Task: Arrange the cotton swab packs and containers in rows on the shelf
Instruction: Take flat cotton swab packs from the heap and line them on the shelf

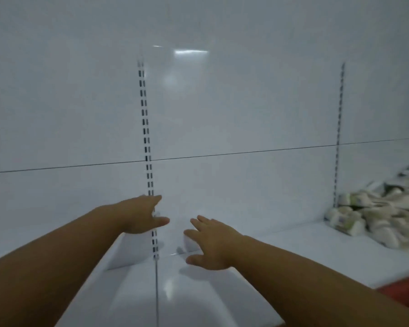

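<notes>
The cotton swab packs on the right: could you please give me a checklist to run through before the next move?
1. Left hand free to pick: ok, open and holding nothing.
2. Right hand free to pick: ok, open and holding nothing.
3. Cotton swab packs in rows: not ok, they lie in a loose heap at the far right.
4. Room on the shelf for a row: ok, no packs lie between the hands and the heap.
5. Hands at the heap: not ok, both are well to its left.
6. Kinds of pack in the heap: cannot tell, too blurred.
</notes>
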